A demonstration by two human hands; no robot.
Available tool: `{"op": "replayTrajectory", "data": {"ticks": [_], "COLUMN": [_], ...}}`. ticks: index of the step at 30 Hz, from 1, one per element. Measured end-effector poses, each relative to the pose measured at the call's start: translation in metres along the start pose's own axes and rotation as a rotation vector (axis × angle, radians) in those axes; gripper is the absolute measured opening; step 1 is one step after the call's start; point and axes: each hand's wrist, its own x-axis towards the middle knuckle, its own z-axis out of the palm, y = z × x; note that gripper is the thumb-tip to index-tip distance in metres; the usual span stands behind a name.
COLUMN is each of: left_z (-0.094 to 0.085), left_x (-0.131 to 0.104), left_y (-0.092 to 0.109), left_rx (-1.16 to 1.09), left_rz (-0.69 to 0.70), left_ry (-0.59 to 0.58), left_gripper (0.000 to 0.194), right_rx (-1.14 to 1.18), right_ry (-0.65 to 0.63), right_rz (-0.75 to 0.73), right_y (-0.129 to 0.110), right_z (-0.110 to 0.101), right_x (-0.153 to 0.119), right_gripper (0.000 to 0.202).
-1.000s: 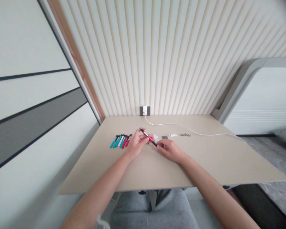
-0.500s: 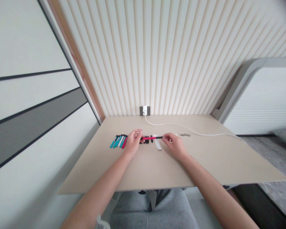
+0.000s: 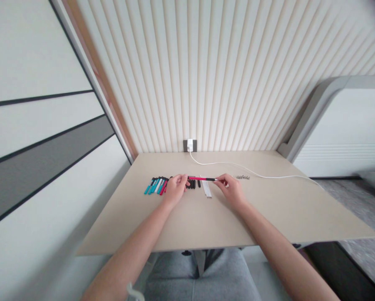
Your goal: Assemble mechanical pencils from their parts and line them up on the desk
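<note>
A red and black pen lies level between my two hands, above the table. My left hand is closed on its left end, thumb on top. At the silver tip on the right, my right hand pinches with thumb and forefinger; whether a separate small part is in that pinch I cannot tell. Several black pen grips lie behind and right of my left hand, partly covered by it. White refill tubes rest below the pen. Blue, white and red pen barrels lie left of my left hand.
Small metal pen tips lie in a row to the right. A white cable runs from a charger in the wall socket across the back of the beige table. A ribbed wall panel stands behind.
The pen has risen slightly, and more of its left end shows at my left thumb. My left hand has shifted a little; my right hand stays at the tip.
</note>
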Motion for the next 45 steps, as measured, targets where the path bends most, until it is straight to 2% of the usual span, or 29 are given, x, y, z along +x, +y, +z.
{"op": "replayTrajectory", "data": {"ticks": [6,15,27,29,37,45], "left_z": [-0.002,-0.001,-0.002,0.000,0.003,0.003], "left_x": [-0.001,-0.001,-0.004,-0.004,-0.004,-0.005], "left_y": [0.007,0.008,0.010,0.010,0.008,0.006], "left_rx": [-0.019,-0.050,-0.061,-0.074,-0.126,-0.031], "left_rz": [0.038,0.068,0.118,0.125,0.136,0.115], "left_ry": [-0.046,-0.068,-0.085,-0.077,-0.089,-0.106], "left_gripper": [0.037,0.033,0.029,0.029,0.032,0.032], "right_rx": [0.029,0.034,0.033,0.032,0.045,0.028], "right_ry": [-0.021,-0.134,-0.294,-0.281,-0.087,-0.005], "right_rz": [-0.008,-0.093,-0.073,-0.056,-0.002,0.039], "right_y": [0.000,-0.006,-0.018,-0.017,-0.008,-0.006], "right_z": [-0.002,-0.006,-0.017,-0.016,-0.006,-0.005], "right_x": [0.001,0.002,0.000,0.000,0.001,0.002], "right_gripper": [0.018,0.022,0.036,0.036,0.024,0.030]}}
